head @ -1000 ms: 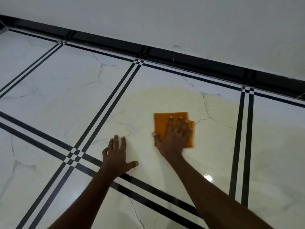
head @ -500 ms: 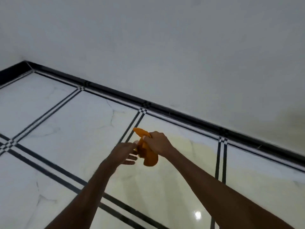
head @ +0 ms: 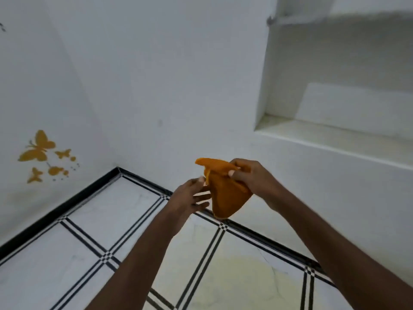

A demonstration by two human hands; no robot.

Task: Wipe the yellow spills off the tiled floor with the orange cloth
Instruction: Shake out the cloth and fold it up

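The orange cloth (head: 225, 193) hangs crumpled in the air in front of the white wall, well above the floor. My right hand (head: 252, 177) is shut on its upper right part. My left hand (head: 190, 198) pinches the cloth's left edge with thumb and forefinger, its other fingers spread below. A pale yellow spill (head: 245, 274) spreads over the white tiled floor (head: 125, 209) below my arms, between the black double lines.
A black skirting strip (head: 58, 209) runs along both walls into the corner. Orange butterfly stickers (head: 42, 151) mark the left wall. A recessed white shelf niche (head: 335, 130) is set in the wall at right.
The cloth has left the floor and both hands have raised it. My left hand came off the tile and took its edge. The view has tilted up toward the wall.
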